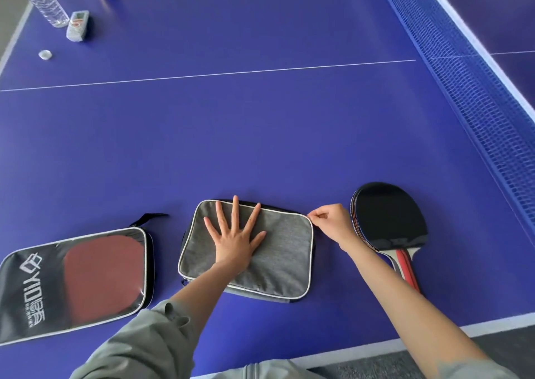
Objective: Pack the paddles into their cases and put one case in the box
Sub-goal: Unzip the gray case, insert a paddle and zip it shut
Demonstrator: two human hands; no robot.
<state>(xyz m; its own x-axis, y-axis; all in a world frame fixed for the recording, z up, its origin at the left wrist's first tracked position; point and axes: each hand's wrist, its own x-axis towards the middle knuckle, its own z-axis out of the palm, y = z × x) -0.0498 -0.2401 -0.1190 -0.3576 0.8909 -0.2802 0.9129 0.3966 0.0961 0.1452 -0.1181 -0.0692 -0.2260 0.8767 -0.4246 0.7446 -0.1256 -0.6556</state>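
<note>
A grey fabric case [278,260] with white piping lies flat in front of me. My left hand [234,236] rests palm down on it with the fingers spread. My right hand [333,222] pinches something small at the case's far right corner, probably the zipper pull. To the right lies a paddle [389,219], black face up, with a red and black handle pointing toward me; a second paddle seems stacked beneath it. On the left lies a black case [37,286] with a clear window that shows a red paddle [104,274] inside.
All of this sits on a blue table-tennis table [260,132]. The net [474,95] runs along the right side. At the far left stand a water bottle [46,2], a small grey packet [77,26] and a bottle cap [45,55]. The table's near edge is white.
</note>
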